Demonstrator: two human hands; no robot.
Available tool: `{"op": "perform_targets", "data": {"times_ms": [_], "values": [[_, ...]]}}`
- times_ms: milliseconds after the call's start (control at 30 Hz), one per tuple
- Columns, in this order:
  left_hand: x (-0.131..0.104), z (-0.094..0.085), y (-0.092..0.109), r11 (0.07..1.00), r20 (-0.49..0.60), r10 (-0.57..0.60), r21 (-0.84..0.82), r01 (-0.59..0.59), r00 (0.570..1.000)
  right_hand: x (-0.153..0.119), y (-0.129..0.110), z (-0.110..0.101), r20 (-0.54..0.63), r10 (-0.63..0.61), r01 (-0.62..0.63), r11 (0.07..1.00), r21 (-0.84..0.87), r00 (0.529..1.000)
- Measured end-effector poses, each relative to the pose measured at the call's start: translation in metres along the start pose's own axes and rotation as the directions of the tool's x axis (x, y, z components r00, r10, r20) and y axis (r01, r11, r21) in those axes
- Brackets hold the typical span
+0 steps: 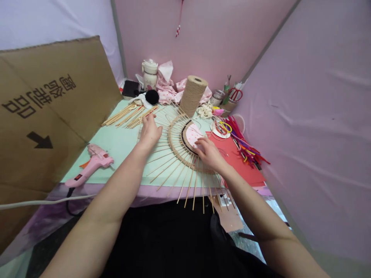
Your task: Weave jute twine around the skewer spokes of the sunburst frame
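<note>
Front edge of the mint table top (121,143): several spokes of the round stick frame (174,143) reached past it, their tips over the person's dark-clad lap. The frame lay on the table at centre, between the two forearms. To the left, a strip of mint surface showed between the loose sticks (123,116) and the pink glue gun (94,162), whose handle end lay close to the front edge. The cardboard panel (55,112) bounded that side. To the right, the red sheet (246,168) lay just beside the frame; beyond it the pale fabric wall rose. At the rear, the twine cone (193,94) stood upright near the frame's far rim.

Left hand (150,131): over the frame's left spokes, near the loose sticks; thumb and index finger were spread apart at the tips. Could not tell whether the other fingers held a spoke. Right hand (208,151): fingers bent, tips at the near right part of the dotted fabric disc (191,134); could not tell whether they pinched or only rested.

Materials: spokes thin, straight, pale, wood-like, fanned radially. Ring of tan, cord-like winding; inside it a dark, narrow curved band, then the smooth pink-dotted disc. Twine cone coarse, brown, tapered. Coloured stems (247,144) soft-looking, bundled across the red sheet
</note>
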State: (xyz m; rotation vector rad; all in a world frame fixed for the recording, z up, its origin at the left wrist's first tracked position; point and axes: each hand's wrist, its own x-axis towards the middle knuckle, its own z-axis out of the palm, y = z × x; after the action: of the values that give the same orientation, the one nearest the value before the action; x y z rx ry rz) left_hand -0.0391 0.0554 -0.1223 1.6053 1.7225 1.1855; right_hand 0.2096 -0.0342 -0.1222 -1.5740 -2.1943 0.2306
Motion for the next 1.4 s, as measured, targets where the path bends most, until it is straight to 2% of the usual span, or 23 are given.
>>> {"op": "perform_targets", "data": {"times_ms": [67, 100, 133, 200, 233, 267, 300, 400, 567, 733, 833, 933, 1033, 1233, 1400], "values": [[-0.004, -0.007, 0.001, 0.971, -0.002, 0.172, 0.168, -0.170, 0.985, 0.001, 0.009, 0.003, -0.033, 0.064, -0.065, 0.998, -0.021, 0.997], [-0.006, -0.011, 0.002, 0.944, 0.071, 0.267, 0.180, -0.275, 0.961, 0.002, 0.014, 0.004, -0.043, 0.103, -0.105, 0.994, -0.030, 0.994], [-0.008, -0.014, 0.004, 0.911, 0.183, 0.355, 0.150, -0.383, 0.917, 0.003, 0.018, 0.004, -0.039, 0.140, -0.141, 0.989, -0.036, 0.989], [-0.015, -0.017, 0.007, 0.843, 0.437, 0.471, 0.032, -0.537, 0.766, 0.007, 0.025, 0.003, -0.002, 0.200, -0.200, 0.979, -0.033, 0.980], [-0.019, -0.017, 0.008, 0.829, 0.524, 0.478, -0.003, -0.560, 0.705, 0.009, 0.027, 0.002, 0.026, 0.227, -0.227, 0.974, -0.028, 0.973], [-0.023, -0.016, 0.009, 0.831, 0.570, 0.456, 0.001, -0.556, 0.683, 0.012, 0.027, 0.001, 0.054, 0.256, -0.255, 0.967, -0.024, 0.965], [-0.027, -0.014, 0.009, 0.842, 0.578, 0.417, 0.043, -0.537, 0.701, 0.014, 0.027, 0.000, 0.080, 0.285, -0.284, 0.959, -0.022, 0.955], [-0.038, -0.003, 0.007, 0.840, 0.514, 0.310, 0.245, -0.484, 0.799, 0.021, 0.020, 0.000, 0.124, 0.363, -0.362, 0.932, -0.031, 0.924], [-0.042, 0.013, 0.004, 0.789, 0.474, 0.259, 0.399, -0.467, 0.842, 0.032, 0.004, 0.006, 0.139, 0.456, -0.445, 0.890, -0.103, 0.879], [-0.041, 0.018, 0.004, 0.788, 0.450, 0.245, 0.423, -0.447, 0.859, 0.044, -0.010, 0.010, 0.096, 0.503, -0.490, 0.862, -0.133, 0.859], [-0.042, 0.018, 0.004, 0.794, 0.435, 0.237, 0.429, -0.431, 0.869, 0.054, -0.019, 0.013, 0.114, 0.501, -0.488, 0.864, -0.126, 0.858], [-0.043, 0.017, 0.004, 0.796, 0.423, 0.231, 0.435, -0.420, 0.876, 0.064, -0.026, 0.017, 0.137, 0.532, -0.516, 0.846, -0.133, 0.836], [-0.043, 0.016, 0.004, 0.805, 0.412, 0.224, 0.433, -0.406, 0.883, 0.070, -0.025, 0.021, 0.141, 0.556, -0.540, 0.830, -0.139, 0.819], [-0.043, 0.018, 0.008, 0.843, 0.406, 0.246, 0.359, -0.401, 0.880, 0.076, -0.017, 0.026, 0.121, 0.560, -0.548, 0.828, -0.122, 0.820], [-0.045, 0.023, 0.016, 0.840, 0.401, 0.278, 0.340, -0.423, 0.873, 0.083, -0.018, 0.025, 0.084, 0.565, -0.552, 0.822, -0.139, 0.821]]}}
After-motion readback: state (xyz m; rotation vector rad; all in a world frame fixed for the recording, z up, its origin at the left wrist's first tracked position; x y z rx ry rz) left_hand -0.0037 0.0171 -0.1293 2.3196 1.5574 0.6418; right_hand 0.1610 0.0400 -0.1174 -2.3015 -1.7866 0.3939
